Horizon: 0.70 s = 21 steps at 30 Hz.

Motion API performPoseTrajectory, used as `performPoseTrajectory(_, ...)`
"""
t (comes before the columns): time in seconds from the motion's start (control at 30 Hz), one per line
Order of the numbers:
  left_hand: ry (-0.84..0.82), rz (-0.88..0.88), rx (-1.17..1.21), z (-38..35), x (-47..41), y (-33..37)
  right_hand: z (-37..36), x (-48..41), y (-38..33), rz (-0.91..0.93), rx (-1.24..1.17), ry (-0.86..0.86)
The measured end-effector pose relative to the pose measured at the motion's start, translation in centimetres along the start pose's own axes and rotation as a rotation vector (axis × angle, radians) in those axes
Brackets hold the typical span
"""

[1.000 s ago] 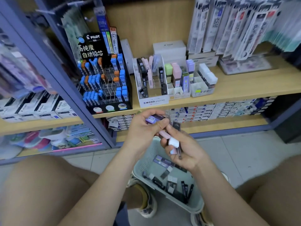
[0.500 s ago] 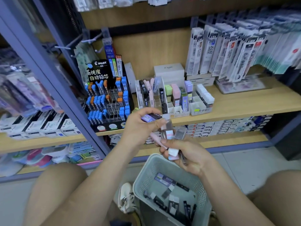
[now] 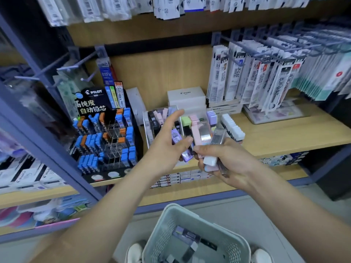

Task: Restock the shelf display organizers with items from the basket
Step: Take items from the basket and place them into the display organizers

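Observation:
My left hand (image 3: 167, 143) holds a purple lead case (image 3: 179, 144) between thumb and fingers, its index finger stretched toward the clear shelf organizer (image 3: 152, 126). My right hand (image 3: 226, 162) grips a fan of cases: a pink one (image 3: 196, 138), a clear silver one (image 3: 206, 132) and a dark clear one (image 3: 218, 137). Both hands hover just in front of the organizer, which holds pastel and black cases. Below, the grey-green basket (image 3: 171, 221) holds several more cases.
A black Pilot lead display (image 3: 106, 137) with blue and orange tubes stands left of the organizer. White erasers (image 3: 232, 128) sit to its right. Refill packs (image 3: 256, 76) hang on pegs above the wooden shelf (image 3: 294, 133). A blue upright post (image 3: 47, 149) stands at left.
Both hands have risen from above the basket up to the shelf organizer, carrying the cases. My view has tilted upward, and the left index finger now stretches out.

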<state>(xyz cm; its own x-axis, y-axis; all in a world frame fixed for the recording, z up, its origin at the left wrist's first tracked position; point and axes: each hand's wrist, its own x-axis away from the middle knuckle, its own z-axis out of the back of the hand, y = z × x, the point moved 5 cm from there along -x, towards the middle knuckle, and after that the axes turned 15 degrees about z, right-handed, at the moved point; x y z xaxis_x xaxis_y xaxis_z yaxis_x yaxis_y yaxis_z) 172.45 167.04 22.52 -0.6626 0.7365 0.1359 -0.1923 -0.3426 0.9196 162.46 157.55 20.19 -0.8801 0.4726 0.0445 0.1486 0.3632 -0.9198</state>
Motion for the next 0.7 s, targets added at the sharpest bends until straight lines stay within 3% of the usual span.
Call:
performPoseTrajectory(0.3, 0.009, 0.053, -0.067, -0.9, -2.8, -0.9, 2.3, -2.6, 0.2, 0.044, 0.299, -0.034)
performPoseTrajectory(0.4, -0.107, 0.133, 0.069, -1.1, -2.9, -0.3, 2.9, -3.0, -0.6, 0.073, 0.269, 0.006)
performPoseTrajectory(0.53, -0.203, 0.136, 0.0, -1.2, -3.8, 0.1, 4.2, -2.8, -1.5, 0.055, 0.186, 0.082)
performPoseTrajectory(0.7, -0.107, 0.161, -0.026, -2.0, -7.1, 0.4, 8.4, -3.0, -4.8, 0.1, 0.006, 0.347)
